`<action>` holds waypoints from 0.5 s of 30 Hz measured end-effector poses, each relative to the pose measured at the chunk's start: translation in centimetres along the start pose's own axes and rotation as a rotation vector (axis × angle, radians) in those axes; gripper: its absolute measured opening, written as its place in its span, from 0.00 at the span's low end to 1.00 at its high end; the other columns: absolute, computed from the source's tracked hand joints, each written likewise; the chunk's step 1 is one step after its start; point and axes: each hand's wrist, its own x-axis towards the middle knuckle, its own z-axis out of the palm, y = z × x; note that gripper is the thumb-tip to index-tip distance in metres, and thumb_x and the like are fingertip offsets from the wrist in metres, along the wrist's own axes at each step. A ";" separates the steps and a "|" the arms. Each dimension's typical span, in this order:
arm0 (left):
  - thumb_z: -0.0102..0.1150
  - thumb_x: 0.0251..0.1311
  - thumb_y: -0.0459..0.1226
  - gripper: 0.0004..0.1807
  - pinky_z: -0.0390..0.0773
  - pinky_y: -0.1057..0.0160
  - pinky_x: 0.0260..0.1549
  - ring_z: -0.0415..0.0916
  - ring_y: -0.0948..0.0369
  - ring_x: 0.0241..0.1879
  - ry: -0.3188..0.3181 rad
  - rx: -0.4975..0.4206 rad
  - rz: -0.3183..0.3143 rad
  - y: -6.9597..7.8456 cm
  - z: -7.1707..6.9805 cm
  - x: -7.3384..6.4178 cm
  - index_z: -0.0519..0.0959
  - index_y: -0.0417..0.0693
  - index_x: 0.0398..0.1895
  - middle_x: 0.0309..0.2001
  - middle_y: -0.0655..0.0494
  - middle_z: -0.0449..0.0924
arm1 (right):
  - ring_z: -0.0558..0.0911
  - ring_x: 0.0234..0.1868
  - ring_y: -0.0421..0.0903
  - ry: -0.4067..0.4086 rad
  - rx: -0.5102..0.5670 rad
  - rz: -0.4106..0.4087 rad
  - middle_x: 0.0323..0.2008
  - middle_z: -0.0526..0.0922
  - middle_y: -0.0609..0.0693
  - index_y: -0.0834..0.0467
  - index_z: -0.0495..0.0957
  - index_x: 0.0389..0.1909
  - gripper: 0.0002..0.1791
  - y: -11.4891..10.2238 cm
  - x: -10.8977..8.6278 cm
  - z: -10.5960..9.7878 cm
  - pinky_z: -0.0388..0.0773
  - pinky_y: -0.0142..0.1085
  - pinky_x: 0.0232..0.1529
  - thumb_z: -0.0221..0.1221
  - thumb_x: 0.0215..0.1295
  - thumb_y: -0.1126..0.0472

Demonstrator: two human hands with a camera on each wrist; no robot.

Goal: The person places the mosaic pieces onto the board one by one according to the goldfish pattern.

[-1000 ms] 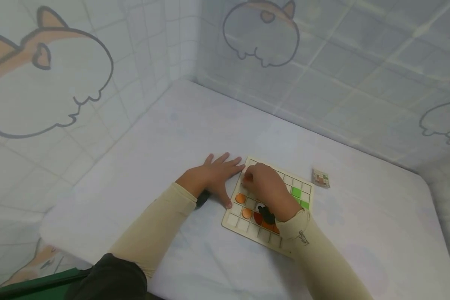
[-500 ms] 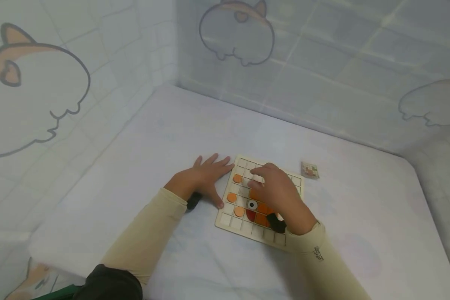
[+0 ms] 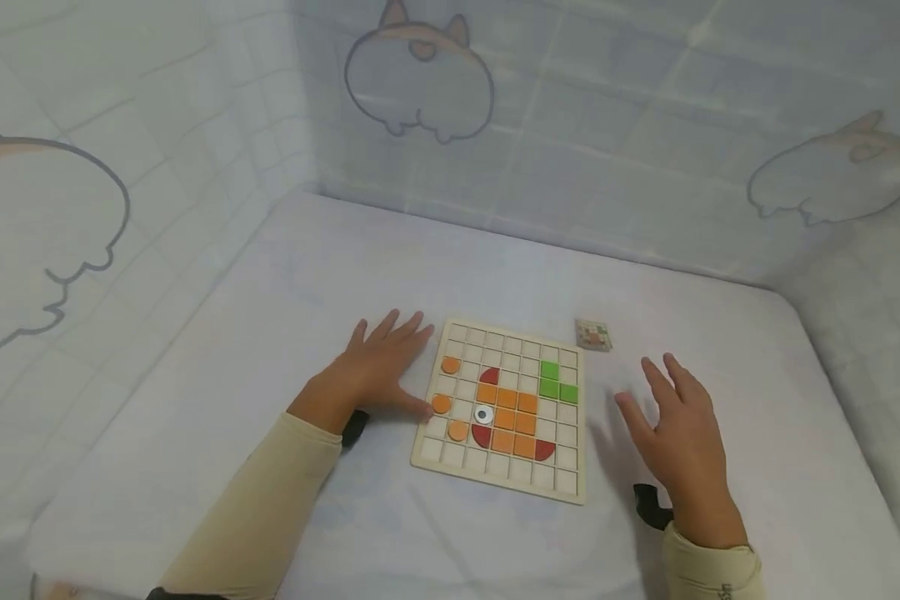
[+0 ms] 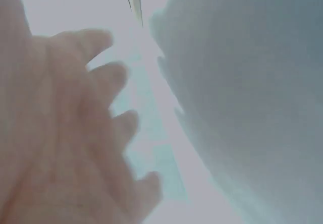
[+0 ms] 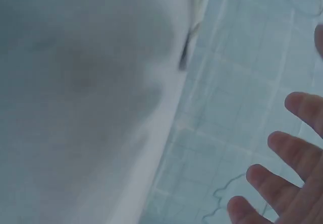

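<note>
A pale wooden grid board (image 3: 476, 460) lies flat in the head view. On it, several orange squares (image 3: 506, 419), red rounded pieces (image 3: 482, 435) and an eye piece (image 3: 483, 414) form a fish-like shape. Three orange discs (image 3: 441, 404) sit in cells on the left; green squares (image 3: 549, 388) are at the upper right. My left hand (image 3: 367, 371) spreads its fingers beside the left edge, thumb tip at the rim near a disc. My right hand (image 3: 678, 433) is off to the board's right, fingers apart and holding nothing. Both wrist views show the spread fingers.
A small printed card or packet (image 3: 593, 335) lies behind the board's far right corner. White tabletop (image 3: 390, 250) surrounds the board, and cloth walls with cartoon animal prints (image 3: 420, 79) stand behind and at the sides. Dark wrist straps (image 3: 652, 507) show on both wrists.
My right hand has left the board's upper left, where an orange disc now shows, and moved right, uncovering the pieces. The left hand keeps its place at the left edge; the head view has shifted.
</note>
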 end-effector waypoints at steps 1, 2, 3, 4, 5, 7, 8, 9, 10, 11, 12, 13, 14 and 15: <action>0.65 0.41 0.76 0.69 0.33 0.32 0.76 0.27 0.49 0.83 0.057 0.023 0.001 -0.2 -0.1 -0.3 0.44 0.62 0.84 0.84 0.59 0.36 | 0.59 0.74 0.72 0.003 -0.004 -0.008 0.76 0.60 0.66 0.61 0.66 0.74 0.37 0.2 -0.1 0.2 0.59 0.68 0.69 0.58 0.72 0.45; 0.63 0.43 0.77 0.68 0.34 0.32 0.76 0.28 0.48 0.83 0.115 0.045 0.000 -0.3 -0.2 -0.7 0.44 0.61 0.84 0.84 0.58 0.36 | 0.58 0.75 0.72 0.007 -0.013 -0.017 0.77 0.59 0.67 0.61 0.65 0.74 0.38 0.2 -0.2 0.3 0.57 0.68 0.71 0.58 0.72 0.44; 0.60 0.44 0.78 0.68 0.35 0.31 0.76 0.29 0.48 0.83 0.168 0.063 -0.002 -0.5 -0.2 -1.0 0.44 0.60 0.84 0.84 0.58 0.37 | 0.56 0.76 0.72 0.008 -0.021 -0.021 0.77 0.57 0.67 0.61 0.64 0.75 0.39 0.3 -0.3 0.4 0.55 0.68 0.72 0.58 0.72 0.43; 0.58 0.46 0.78 0.67 0.36 0.31 0.76 0.29 0.48 0.83 0.210 0.078 -0.005 -0.6 -0.3 -1.2 0.44 0.59 0.84 0.84 0.57 0.37 | 0.54 0.76 0.73 0.006 -0.034 -0.023 0.78 0.56 0.67 0.60 0.63 0.76 0.40 0.3 -0.3 0.5 0.53 0.69 0.72 0.57 0.72 0.41; 0.56 0.48 0.78 0.66 0.37 0.31 0.75 0.30 0.47 0.83 0.243 0.089 -0.008 -0.7 -0.4 -1.5 0.44 0.58 0.84 0.84 0.57 0.37 | 0.53 0.77 0.73 0.007 -0.044 -0.022 0.78 0.55 0.67 0.60 0.62 0.76 0.41 0.3 -0.4 0.6 0.52 0.69 0.73 0.57 0.71 0.41; 0.54 0.51 0.78 0.64 0.37 0.31 0.76 0.30 0.47 0.83 0.279 0.097 -0.026 -0.9 -0.3 -1.9 0.44 0.57 0.84 0.84 0.57 0.37 | 0.52 0.77 0.73 0.009 -0.061 -0.011 0.78 0.54 0.67 0.59 0.61 0.77 0.42 0.2 -0.2 0.6 0.50 0.71 0.72 0.56 0.71 0.39; 0.53 0.52 0.77 0.63 0.37 0.31 0.76 0.29 0.47 0.83 0.284 0.097 -0.038 -0.9 -0.2 -2.0 0.43 0.57 0.84 0.84 0.57 0.36 | 0.51 0.78 0.72 0.007 -0.069 0.003 0.79 0.54 0.66 0.59 0.60 0.78 0.42 0.2 -0.1 0.5 0.49 0.72 0.72 0.56 0.72 0.39; 0.51 0.53 0.77 0.62 0.37 0.31 0.76 0.29 0.47 0.83 0.286 0.100 -0.051 -1.0 -0.2 -2.1 0.43 0.57 0.84 0.84 0.57 0.36 | 0.50 0.78 0.72 0.005 -0.075 0.018 0.79 0.53 0.66 0.58 0.59 0.78 0.42 0.3 -0.1 0.5 0.48 0.72 0.72 0.55 0.72 0.38; 0.51 0.54 0.76 0.61 0.37 0.31 0.76 0.29 0.47 0.83 0.289 0.097 -0.062 -1.1 -0.1 -2.1 0.43 0.57 0.84 0.84 0.57 0.36 | 0.50 0.78 0.72 0.005 -0.081 0.031 0.79 0.53 0.67 0.59 0.58 0.78 0.42 0.3 -0.1 0.5 0.48 0.73 0.72 0.54 0.72 0.38; 0.50 0.56 0.76 0.60 0.37 0.31 0.76 0.29 0.47 0.83 0.292 0.095 -0.072 -1.2 0.0 -2.1 0.43 0.57 0.84 0.84 0.57 0.36 | 0.50 0.78 0.73 0.005 -0.087 0.043 0.79 0.53 0.67 0.59 0.58 0.78 0.43 0.4 0.0 0.4 0.47 0.73 0.72 0.54 0.73 0.38; 0.50 0.57 0.75 0.59 0.36 0.31 0.76 0.29 0.47 0.83 0.296 0.090 -0.081 -1.3 0.0 -2.1 0.43 0.57 0.84 0.84 0.57 0.35 | 0.49 0.78 0.73 0.006 -0.090 0.053 0.79 0.53 0.67 0.59 0.58 0.78 0.43 0.4 0.1 0.3 0.47 0.73 0.72 0.53 0.73 0.38; 0.49 0.58 0.75 0.59 0.36 0.31 0.75 0.29 0.47 0.83 0.298 0.088 -0.088 -1.4 0.1 -2.0 0.43 0.56 0.84 0.84 0.57 0.35 | 0.49 0.78 0.73 0.006 -0.092 0.061 0.79 0.53 0.67 0.59 0.57 0.79 0.43 0.4 0.1 0.3 0.47 0.73 0.72 0.53 0.73 0.38; 0.49 0.59 0.74 0.58 0.36 0.31 0.75 0.28 0.47 0.83 0.298 0.082 -0.095 -1.4 0.1 -2.0 0.43 0.56 0.84 0.84 0.56 0.36 | 0.49 0.78 0.73 0.000 -0.098 0.066 0.79 0.52 0.67 0.58 0.57 0.79 0.43 0.4 0.2 0.3 0.46 0.73 0.72 0.53 0.73 0.37; 0.49 0.59 0.74 0.58 0.36 0.32 0.76 0.29 0.47 0.83 0.299 0.080 -0.098 -1.5 0.1 -2.0 0.43 0.56 0.84 0.84 0.56 0.36 | 0.49 0.78 0.72 -0.003 -0.101 0.069 0.79 0.52 0.67 0.58 0.57 0.79 0.43 0.4 0.2 0.3 0.46 0.73 0.72 0.53 0.73 0.37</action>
